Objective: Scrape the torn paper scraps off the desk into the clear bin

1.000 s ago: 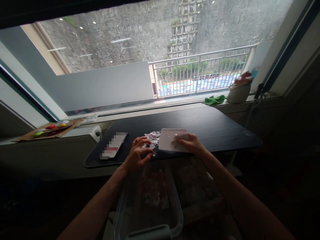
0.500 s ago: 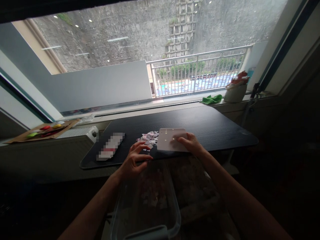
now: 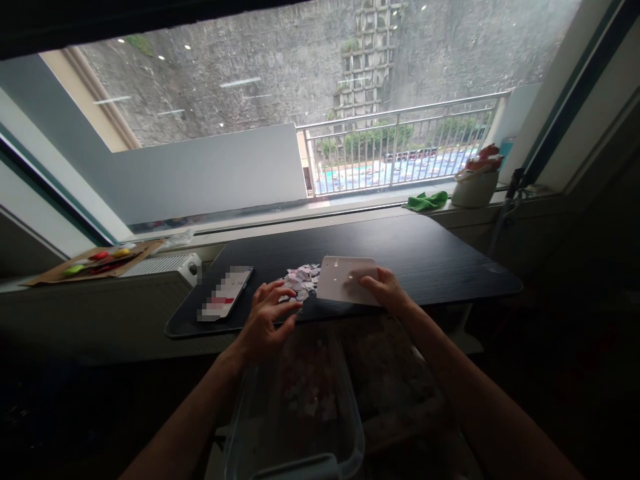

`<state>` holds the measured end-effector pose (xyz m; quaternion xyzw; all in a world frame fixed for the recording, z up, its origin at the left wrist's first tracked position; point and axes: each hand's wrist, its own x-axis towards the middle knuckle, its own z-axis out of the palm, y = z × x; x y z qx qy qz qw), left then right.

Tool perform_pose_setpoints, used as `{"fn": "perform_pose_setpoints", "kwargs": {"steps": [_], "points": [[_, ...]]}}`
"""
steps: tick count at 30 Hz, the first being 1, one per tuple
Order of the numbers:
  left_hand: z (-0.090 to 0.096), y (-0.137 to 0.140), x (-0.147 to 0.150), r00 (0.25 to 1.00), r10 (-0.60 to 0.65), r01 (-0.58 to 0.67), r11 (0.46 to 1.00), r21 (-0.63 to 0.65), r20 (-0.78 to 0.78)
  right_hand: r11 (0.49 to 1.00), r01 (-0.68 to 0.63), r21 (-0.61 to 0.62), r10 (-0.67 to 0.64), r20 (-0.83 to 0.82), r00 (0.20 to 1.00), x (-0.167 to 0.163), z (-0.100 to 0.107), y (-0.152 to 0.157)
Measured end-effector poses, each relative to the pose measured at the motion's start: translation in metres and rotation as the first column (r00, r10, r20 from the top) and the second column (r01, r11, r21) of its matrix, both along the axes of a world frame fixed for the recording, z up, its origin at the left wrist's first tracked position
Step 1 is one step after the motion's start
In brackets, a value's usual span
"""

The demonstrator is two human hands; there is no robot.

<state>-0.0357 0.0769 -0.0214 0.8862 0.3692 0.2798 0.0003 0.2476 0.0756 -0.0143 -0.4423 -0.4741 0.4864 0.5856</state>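
Paper scraps (image 3: 305,277) are heaped in a small, loose pile near the front edge of a dark table (image 3: 400,243), left of its middle. A white panel (image 3: 337,283), flat and roughly rectangular, is held by the right hand (image 3: 390,290) at its right end; the thumb is laid over the upper face, and the fingers beneath are hidden from view. The panel's left edge is set right beside the pile. On the other side of the scraps, the left hand (image 3: 267,321) is held with its fingers curved and spread, the thumb parted from the forefinger; nothing is seen gripped there, and whether the pile is touched by the fingertips cannot be told. Farther left on the table, a phone-like slab (image 3: 235,290) is laid at a slant, partly masked by pixelation. Below the table's front edge, a clear plastic box (image 3: 360,433) is placed, with more pale pieces (image 3: 317,400) seen dimly inside. Along the window ledge at the right, a green cloth (image 3: 427,201) is left crumpled next to a white bucket (image 3: 474,190). At the far left, a brown sheet (image 3: 50,270) with small, brightly coloured items on it is placed beside a white radiator (image 3: 165,265)
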Motion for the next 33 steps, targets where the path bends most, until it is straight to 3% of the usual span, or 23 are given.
{"fn": "perform_pose_setpoints", "kwargs": {"steps": [5,9,13,19,24,33], "points": [[0.005,0.023,0.011,0.986,0.140,-0.138,0.990,0.027,-0.087,1.000,0.018,0.008,-0.018,0.048,0.999,0.003,-0.003,0.003],[0.003,0.024,0.016,0.963,0.266,-0.262,0.962,0.082,-0.044,0.999,0.034,0.013,-0.035,0.073,0.997,0.004,-0.005,0.004],[0.003,0.020,0.015,0.985,0.162,-0.159,0.986,0.050,-0.056,0.998,0.061,0.020,-0.063,0.093,0.994,0.004,-0.005,0.004],[0.001,0.022,0.015,0.973,0.230,-0.228,0.972,0.061,-0.028,0.996,0.089,0.030,-0.092,0.113,0.989,0.006,-0.009,0.007],[-0.006,0.027,0.019,0.968,0.241,-0.246,0.967,0.067,0.073,0.977,0.206,0.058,-0.211,0.118,0.970,0.006,-0.015,0.010],[-0.010,0.029,0.018,0.940,0.270,-0.284,0.958,0.037,0.209,0.989,0.140,0.042,-0.145,0.155,0.977,0.005,-0.009,0.005]]}}
